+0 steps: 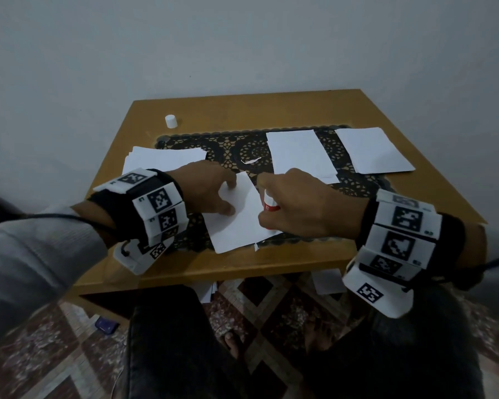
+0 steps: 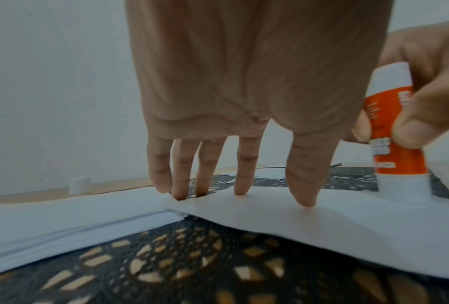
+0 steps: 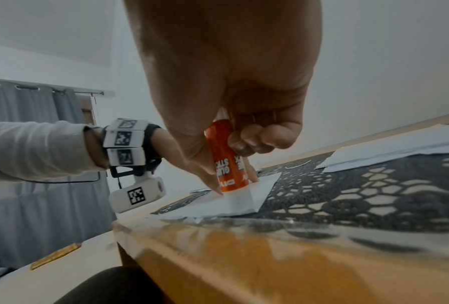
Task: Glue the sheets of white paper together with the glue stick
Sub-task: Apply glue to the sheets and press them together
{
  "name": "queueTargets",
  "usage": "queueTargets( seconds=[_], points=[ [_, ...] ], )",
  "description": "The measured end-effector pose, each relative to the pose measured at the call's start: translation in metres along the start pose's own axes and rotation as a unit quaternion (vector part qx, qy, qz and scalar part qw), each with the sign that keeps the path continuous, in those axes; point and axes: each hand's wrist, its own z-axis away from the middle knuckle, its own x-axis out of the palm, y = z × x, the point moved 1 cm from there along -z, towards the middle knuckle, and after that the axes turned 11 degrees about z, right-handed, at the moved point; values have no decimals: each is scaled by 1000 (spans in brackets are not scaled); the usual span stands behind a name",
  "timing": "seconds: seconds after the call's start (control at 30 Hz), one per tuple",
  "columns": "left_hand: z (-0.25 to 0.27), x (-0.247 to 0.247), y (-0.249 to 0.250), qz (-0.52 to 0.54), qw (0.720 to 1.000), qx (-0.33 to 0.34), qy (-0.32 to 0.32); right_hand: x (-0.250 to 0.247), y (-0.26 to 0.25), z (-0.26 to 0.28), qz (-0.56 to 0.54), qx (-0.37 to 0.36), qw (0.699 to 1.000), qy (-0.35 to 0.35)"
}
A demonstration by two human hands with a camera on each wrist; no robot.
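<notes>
A white paper sheet (image 1: pixel 236 223) lies on the black lace mat (image 1: pixel 228 148) near the table's front edge. My left hand (image 1: pixel 213 191) presses it flat with straight fingers (image 2: pixel 240 174) on its left part. My right hand (image 1: pixel 294 205) grips an orange and white glue stick (image 1: pixel 270 201), held upright with its tip down on the sheet's right edge. The left wrist view shows the glue stick (image 2: pixel 397 139) standing on the paper (image 2: pixel 296 218); in the right wrist view the stick (image 3: pixel 224 160) touches the sheet (image 3: pixel 234 203).
A stack of white sheets (image 1: pixel 162 159) lies at the left, two more sheets (image 1: pixel 300 152) (image 1: pixel 372 149) at the back right. The white glue cap (image 1: pixel 171 121) stands at the back left. A paper scrap (image 1: pixel 251 160) lies mid-mat. Papers (image 1: pixel 327 280) lie on the floor.
</notes>
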Motion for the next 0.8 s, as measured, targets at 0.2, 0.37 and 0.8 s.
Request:
queueTargets(
  seconds=[0.2,0.37,0.8],
  points=[
    [-12,-7,4,19,1000,-20,0,-13,10,13,-78,25,997,3],
    [-13,-16,2,120,993,7,12,-38,33,18,-92,67,991,74],
    [19,15,7,35,997,-67,-30,-8,53,10,-114,146,978,96]
  ],
)
